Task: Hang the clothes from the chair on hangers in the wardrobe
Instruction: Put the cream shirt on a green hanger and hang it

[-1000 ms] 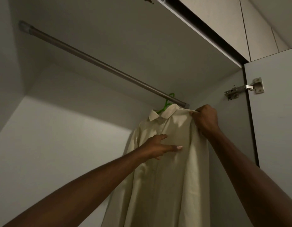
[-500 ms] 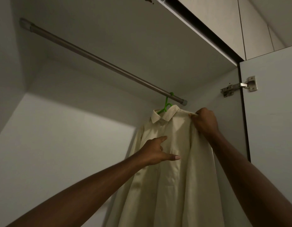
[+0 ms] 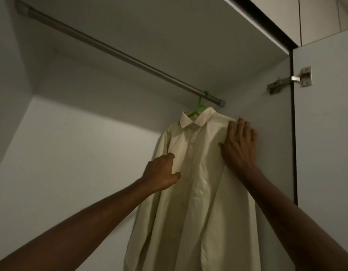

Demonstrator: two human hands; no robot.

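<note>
A cream collared shirt [image 3: 198, 182] hangs on a green hanger [image 3: 199, 109] at the right end of the metal wardrobe rail [image 3: 118, 54]. My right hand [image 3: 239, 145] lies flat with straight fingers on the shirt's right shoulder, next to the wardrobe's side wall. My left hand [image 3: 161, 174] rests against the shirt's left front, fingers loosely bent, thumb out toward the button line. Whether it pinches any cloth cannot be told. The chair and other clothes are out of view.
The rail runs bare from upper left to the hanger. The open wardrobe door [image 3: 325, 133] stands at the right, with a metal hinge [image 3: 290, 80] at its top. The wardrobe's back wall [image 3: 81, 153] is plain.
My right hand has let go of the shirt's shoulder and now lies flat on it. My left hand has shifted left on the shirt front. The view has tilted upward slightly.
</note>
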